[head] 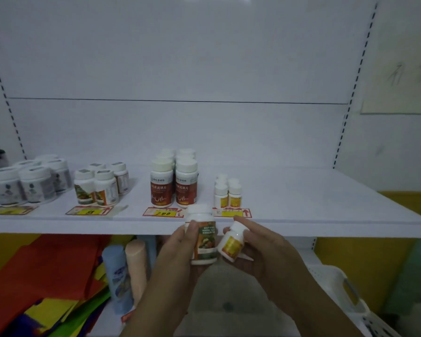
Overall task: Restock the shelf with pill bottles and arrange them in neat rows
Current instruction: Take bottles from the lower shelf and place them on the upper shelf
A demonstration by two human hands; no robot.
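The print on every label is too blurred to read, and the rear bottles in each row on the shelf (301, 203) hide behind the front ones. A dark container at the far left edge is cut off. The cap of the large bottle (204, 237) covers part of the price tags (161, 212).

That large bottle, with a green and orange label, stands upright in the left hand (178, 251), whose thumb and fingers are curled round its side. Just beside it, the right hand (265, 249) grips a small yellow bottle (231, 242), tilted with its cap leaning right. Both are held in front of the shelf's front edge, below the red bottles (173, 181) and the small yellow row (227, 193).
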